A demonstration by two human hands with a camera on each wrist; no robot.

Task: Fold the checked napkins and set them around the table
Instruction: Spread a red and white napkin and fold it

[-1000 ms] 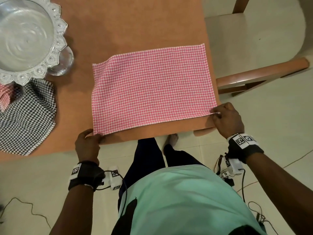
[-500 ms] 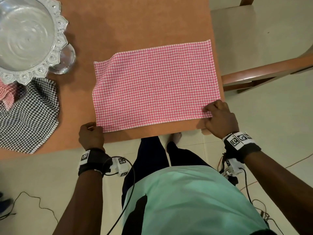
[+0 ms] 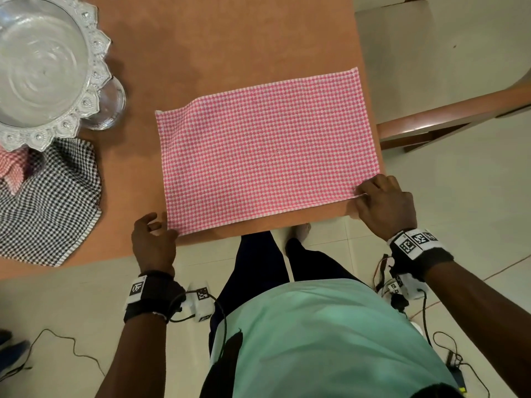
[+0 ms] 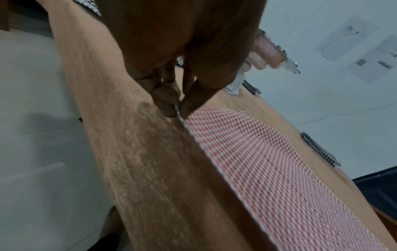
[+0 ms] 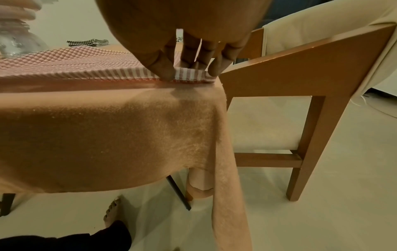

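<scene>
Item 1, pink checked napkin [image 3: 267, 150]: lies flat on the table [image 3: 230, 38], spread as one wide rectangle at the near right corner, its right edge along the table's right edge, its near edge just short of the front edge; far left corner a bit rumpled. Item 2, your left hand [image 3: 153, 244]: at the napkin's near left corner, thumb and forefinger pinching the hem (left wrist view shows the white edge nipped between the fingertips [image 4: 165, 108]), other fingers loosely curled. Item 3, your right hand [image 3: 385, 206]: at the near right corner, thumb and fingers pinching the hem, which is lifted into a small ridge off the cloth (clear in the right wrist view, napkin edge [image 5: 189, 75]). Item 4, black checked napkin [image 3: 48, 202]: loose heap at the table's left, well apart from the pink one, partly under the glass bowl [image 3: 43, 64] w/ scalloped rim and foot. Item 5, red checked cloth [image 3: 13, 170]: a scrap showing at the far left edge, beneath the bowl's rim. Item 6, wooden chair [image 3: 448, 107]: cream seat, just beside the table's right edge.
</scene>
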